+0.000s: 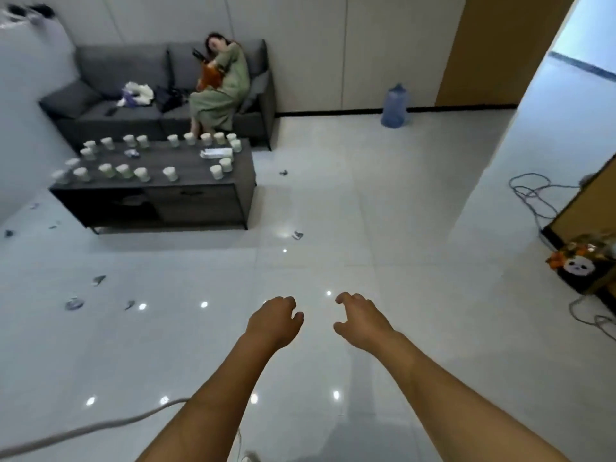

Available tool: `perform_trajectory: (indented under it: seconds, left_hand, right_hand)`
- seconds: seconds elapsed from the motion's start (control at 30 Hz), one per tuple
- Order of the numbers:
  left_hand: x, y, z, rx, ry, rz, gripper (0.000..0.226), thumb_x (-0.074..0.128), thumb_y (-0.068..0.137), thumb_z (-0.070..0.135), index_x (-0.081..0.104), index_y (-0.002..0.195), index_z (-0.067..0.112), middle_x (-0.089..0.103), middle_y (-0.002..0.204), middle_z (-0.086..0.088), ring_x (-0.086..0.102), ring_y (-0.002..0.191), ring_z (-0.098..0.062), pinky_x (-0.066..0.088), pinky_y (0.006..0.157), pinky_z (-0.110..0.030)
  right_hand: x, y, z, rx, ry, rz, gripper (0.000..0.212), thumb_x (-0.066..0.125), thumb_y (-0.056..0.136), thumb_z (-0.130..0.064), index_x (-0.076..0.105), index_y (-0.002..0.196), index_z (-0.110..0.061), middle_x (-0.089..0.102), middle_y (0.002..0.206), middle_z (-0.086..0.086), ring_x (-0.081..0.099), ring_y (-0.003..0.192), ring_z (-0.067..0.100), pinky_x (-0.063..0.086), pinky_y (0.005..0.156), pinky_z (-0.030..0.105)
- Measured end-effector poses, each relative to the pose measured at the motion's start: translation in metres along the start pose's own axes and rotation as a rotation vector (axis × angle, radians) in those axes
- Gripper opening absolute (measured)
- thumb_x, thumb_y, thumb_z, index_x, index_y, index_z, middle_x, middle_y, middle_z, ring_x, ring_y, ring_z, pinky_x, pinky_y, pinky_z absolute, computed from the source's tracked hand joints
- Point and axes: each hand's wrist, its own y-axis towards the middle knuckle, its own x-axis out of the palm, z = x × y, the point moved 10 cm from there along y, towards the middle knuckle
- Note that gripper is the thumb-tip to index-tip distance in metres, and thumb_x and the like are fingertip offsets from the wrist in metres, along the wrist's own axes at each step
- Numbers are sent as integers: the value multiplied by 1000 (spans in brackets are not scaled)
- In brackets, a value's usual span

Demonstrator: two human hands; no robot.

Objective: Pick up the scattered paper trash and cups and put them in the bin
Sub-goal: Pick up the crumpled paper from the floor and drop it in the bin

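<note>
A: Surfaces?
B: floor point(333, 195): glossy pale tile, mirrors my ceiling lights. counter point(186, 186): dark matt wood grain. cups point(170, 174): matt white paper. sofa point(126, 71): grey cloth.
A: Jug?
B: water jug point(395, 106): translucent blue plastic.

No legible text, apparently.

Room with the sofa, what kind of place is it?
Probably a lounge or waiting room in an office. A grey sofa stands by the wall, a low coffee table carries many paper cups, and a big water-cooler bottle sits on the tiled floor.
</note>
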Motion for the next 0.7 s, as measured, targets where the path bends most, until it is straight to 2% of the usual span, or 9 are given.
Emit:
perform_trajectory:
  seconds: [0.4,0.57,0.7]
  left_hand:
    - [-92,-53,-336,-424,-217,123,43,42,96,41,50,131,18,54,130,-1,53,116,-20,44,89,-31]
    - [-116,-76,-442,-539,-294,158,42,43,96,40,51,130,16,55,130,-3,54,115,-20,46,92,-31]
    - [-127,-84,-505,-629,-378,183,42,44,96,40,51,130,17,54,131,-3,53,117,-19,45,94,-31]
  right_hand:
    - [138,90,-337,-378,-105,-203,54,59,90,-28,39,140,-20,45,135,6,47,121,24,46,94,34]
    - [196,107,-444,-471,-137,-276,54,59,91,-28,38,140,-20,45,134,6,50,118,23,47,91,32]
    - [231,126,-503,-527,-168,-329,54,59,90,-28,39,139,-21,46,134,5,50,118,22,47,89,31]
